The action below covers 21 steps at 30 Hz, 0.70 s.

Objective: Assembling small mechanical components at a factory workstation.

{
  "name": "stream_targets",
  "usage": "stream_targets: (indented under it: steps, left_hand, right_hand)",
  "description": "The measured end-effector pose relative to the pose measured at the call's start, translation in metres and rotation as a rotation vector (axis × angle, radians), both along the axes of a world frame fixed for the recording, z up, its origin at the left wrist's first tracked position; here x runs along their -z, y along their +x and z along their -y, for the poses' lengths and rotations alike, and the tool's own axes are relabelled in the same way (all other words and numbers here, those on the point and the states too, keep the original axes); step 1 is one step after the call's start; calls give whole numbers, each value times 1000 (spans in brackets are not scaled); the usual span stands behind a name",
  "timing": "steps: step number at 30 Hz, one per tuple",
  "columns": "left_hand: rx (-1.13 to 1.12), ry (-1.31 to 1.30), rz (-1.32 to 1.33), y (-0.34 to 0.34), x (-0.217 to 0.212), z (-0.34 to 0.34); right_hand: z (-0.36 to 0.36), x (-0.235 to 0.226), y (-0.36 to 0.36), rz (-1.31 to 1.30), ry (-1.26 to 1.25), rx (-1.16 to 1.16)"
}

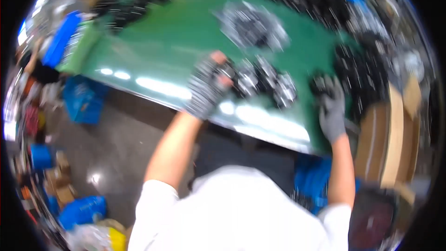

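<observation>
Two gloved hands: both over the green tabletop [158,49], nearer the wearer than the clear plastic bag [254,27]; the left hand [207,87] is to the bag's left, the right hand [331,109] to its right.
Cluster of black and clear parts [265,75]: on the wearer's side of the bag, just right of the left hand and apart from the right; motion blur hides the exact shapes.
Dark part at the left fingers [226,69]: nearer the wearer than the bag and left of it, between the thumb and the bare fingertips, which look clamped on it; whether it joins the cluster cannot be told.
Dark part at the right fingers [319,83]: right of the bag and nearer the wearer, at the fingertips; whether they are clamped on it or only rest there cannot be told.
Weight and stiffness: probably light, hard plastic, easy to lift one-handed.
Surface: the shine suggests a smooth skin that may slip under glove fabric; the clear pieces could scratch or crack if squeezed.
Best hold: likely the dark body, thumb against fingers, keeping off the clear faces.
Black pile [360,76]: right of the bag, beyond the right hand.
</observation>
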<state>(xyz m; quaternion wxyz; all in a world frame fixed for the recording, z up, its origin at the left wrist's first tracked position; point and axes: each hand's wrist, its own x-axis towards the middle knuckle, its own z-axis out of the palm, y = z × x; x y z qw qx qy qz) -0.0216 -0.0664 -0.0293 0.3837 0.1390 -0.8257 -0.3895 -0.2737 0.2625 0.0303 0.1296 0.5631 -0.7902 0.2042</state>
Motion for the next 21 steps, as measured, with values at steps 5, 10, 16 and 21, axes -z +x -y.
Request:
stream_targets:
  steps: [5, 10, 16, 21]
  left_hand:
    - [-47, 70, -33, 7, -9, -25]
    - [-49, 59, -4, 14, 3, -37]
    - [-69, -17, 13, 10, -5, -35]
    - [-3, 168, 35, 10, 9, -15]
  right_hand:
    - [-25, 14, -6, 286, -267, 486]
    - [4, 13, -25, 281, 175, 824]
    - [2, -16, -42, 780, 308, 157]
    - [22, -18, -18, 489, 324, 68]
